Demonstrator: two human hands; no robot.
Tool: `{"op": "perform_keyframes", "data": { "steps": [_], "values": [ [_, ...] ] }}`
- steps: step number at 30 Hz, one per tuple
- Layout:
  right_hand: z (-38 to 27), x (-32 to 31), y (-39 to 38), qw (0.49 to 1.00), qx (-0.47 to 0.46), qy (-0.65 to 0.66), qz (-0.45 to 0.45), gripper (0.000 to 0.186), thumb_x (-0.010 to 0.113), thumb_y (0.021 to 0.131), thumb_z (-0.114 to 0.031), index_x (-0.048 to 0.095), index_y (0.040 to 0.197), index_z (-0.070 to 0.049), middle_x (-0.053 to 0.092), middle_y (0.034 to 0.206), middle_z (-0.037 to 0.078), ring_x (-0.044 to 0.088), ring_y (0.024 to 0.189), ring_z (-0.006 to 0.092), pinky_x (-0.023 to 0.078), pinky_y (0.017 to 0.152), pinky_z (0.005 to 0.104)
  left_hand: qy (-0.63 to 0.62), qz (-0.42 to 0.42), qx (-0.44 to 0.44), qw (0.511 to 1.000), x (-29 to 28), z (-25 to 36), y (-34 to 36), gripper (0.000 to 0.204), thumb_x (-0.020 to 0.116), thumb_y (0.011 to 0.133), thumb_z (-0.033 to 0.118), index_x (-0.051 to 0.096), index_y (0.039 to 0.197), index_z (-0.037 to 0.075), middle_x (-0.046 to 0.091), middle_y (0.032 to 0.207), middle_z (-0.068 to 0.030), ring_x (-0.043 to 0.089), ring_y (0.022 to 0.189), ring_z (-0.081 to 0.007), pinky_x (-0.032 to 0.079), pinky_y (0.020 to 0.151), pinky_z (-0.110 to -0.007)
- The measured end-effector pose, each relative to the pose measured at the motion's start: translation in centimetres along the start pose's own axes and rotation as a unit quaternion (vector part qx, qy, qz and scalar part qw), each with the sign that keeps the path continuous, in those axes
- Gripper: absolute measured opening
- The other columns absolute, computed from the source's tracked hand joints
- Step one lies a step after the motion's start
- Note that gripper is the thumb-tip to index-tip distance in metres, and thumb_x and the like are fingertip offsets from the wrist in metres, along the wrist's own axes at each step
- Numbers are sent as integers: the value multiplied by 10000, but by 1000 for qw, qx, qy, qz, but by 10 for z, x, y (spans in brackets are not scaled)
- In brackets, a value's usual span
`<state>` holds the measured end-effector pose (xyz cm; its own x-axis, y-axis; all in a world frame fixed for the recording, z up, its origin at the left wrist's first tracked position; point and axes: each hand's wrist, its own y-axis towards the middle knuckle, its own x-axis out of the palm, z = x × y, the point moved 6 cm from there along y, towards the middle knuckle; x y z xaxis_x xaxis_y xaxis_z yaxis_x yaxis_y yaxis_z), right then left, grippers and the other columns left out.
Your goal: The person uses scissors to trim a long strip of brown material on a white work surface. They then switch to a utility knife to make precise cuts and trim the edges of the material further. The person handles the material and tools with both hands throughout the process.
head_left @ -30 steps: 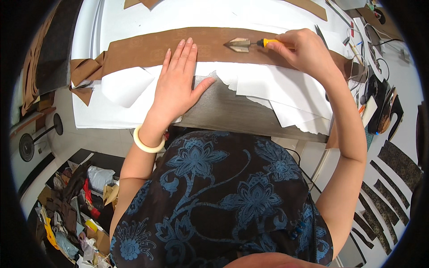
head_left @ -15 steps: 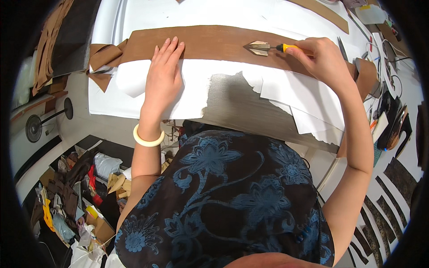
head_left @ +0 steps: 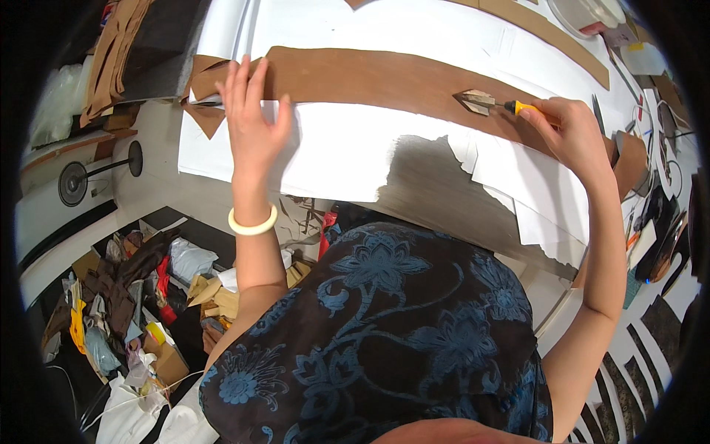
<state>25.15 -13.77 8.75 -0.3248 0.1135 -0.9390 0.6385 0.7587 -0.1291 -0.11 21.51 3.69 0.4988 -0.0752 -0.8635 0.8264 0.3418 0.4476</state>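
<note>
In the head view, a long brown strip (head_left: 362, 74) lies across white paper (head_left: 325, 152), running from side to side in front of the person. The right hand (head_left: 575, 137) is near the strip's right part, its fingers closed round the handle of a yellow-handled tool (head_left: 479, 102). The tool's pointed metal head lies over the strip, right of its middle, with the tip toward the strip's left end; whether it presses on the surface is hard to tell. The left hand (head_left: 254, 122) is at the strip's left end, palm down, fingers spread and slightly blurred, grasping nothing that shows; whether the fingertips press down cannot be told. A cream bracelet (head_left: 253, 220) circles that wrist, on the near side of the strip. Just beside the strip's left end is a pointed brown scrap (head_left: 205, 120). On the near side of the strip, the paper has a ragged edge beside a bare grey tabletop (head_left: 440, 177). Beyond the strip, toward its right, lie a curved tan strip (head_left: 551, 37) and a round tub (head_left: 584, 15). Well to the near left of the strip is a heap of mixed scraps (head_left: 111, 296).
</note>
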Motion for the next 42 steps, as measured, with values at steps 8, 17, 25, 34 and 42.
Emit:
{"op": "perform_keyframes", "data": {
  "steps": [8, 17, 25, 34, 42],
  "values": [
    [-12, -5, -2, 1000, -1, -7, 13, 302, 779, 967, -284, 810, 987, 16, 670, 710, 169, 609, 614, 313, 472, 624, 422, -24, 113, -187, 976, -45, -61, -38, 531, 705, 883, 81, 616, 1402, 3, 669, 1337, -211, 645, 1247, -357, 480, 1092, -483],
    [-12, -6, 0, 1000, 0, 4, 12, 319, 772, 975, -288, 807, 970, 28, 669, 700, 192, 609, 603, 334, 483, 626, 427, -166, 212, -226, 936, -80, -138, 25, 352, 843, 915, 114, 729, 1231, 7, 783, 1110, -74, 712, 1030, -142, 558, 934, -307],
    [-5, -2, -2, 1000, -1, 12, 21, 319, 771, 979, -299, 810, 976, 18, 670, 700, 204, 619, 606, 347, 497, 630, 431, 262, 125, 23, 957, -83, -61, 54, 562, 748, 845, 0, 653, 1393, 82, 667, 1345, -123, 611, 1229, -337, 496, 1059, -430],
    [-8, -4, -5, 1000, 15, 10, 22, 300, 777, 972, -290, 812, 982, 7, 695, 735, 203, 645, 644, 349, 501, 642, 424, -12, 336, -111, 935, -71, -63, 6, 219, 747, 847, 30, 721, 1064, 28, 691, 1118, -116, 635, 1049, -330, 503, 964, -441],
    [-2, -13, -4, 997, -27, 19, 75, 306, 749, 979, -326, 817, 959, -28, 734, 781, 178, 688, 687, 351, 531, 668, 425, 115, 288, 42, 950, -61, -3, 12, 329, 730, 804, -94, 735, 1101, 46, 698, 1247, -127, 646, 1153, -328, 530, 1036, -465]
  ]
}}
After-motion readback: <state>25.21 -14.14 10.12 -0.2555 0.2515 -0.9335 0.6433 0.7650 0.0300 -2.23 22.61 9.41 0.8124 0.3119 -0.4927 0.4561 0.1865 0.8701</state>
